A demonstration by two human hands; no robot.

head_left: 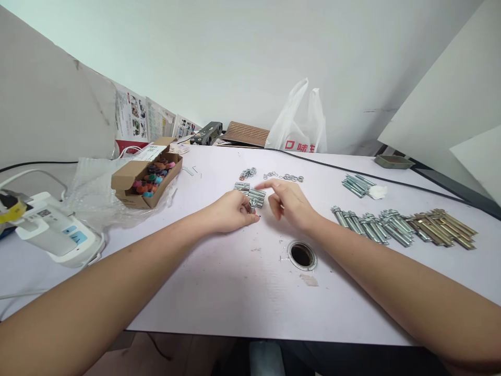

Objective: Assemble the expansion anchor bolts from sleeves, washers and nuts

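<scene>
My left hand (235,213) is closed around a small silver bolt (253,203), whose shiny end shows above the thumb; the fingers hide the rest. Just beyond it, short silver metal sleeves (257,195) lie side by side on the table. My right hand (288,201) holds nothing visible; its index finger stretches toward the sleeves while the other fingers bend loosely. Whether that fingertip touches them I cannot tell. Behind the hands sit a small pile of nuts (248,173), some thin rings (271,175) and a row of washers (293,178).
Assembled silver anchor bolts (370,227) and brass-coloured ones (444,228) lie at right, below some bare bolts (357,185). A round hole (301,255) opens in the table (219,292). At left are a cardboard box (131,180) and a white power adapter (58,230). A black cable (352,171) crosses the back.
</scene>
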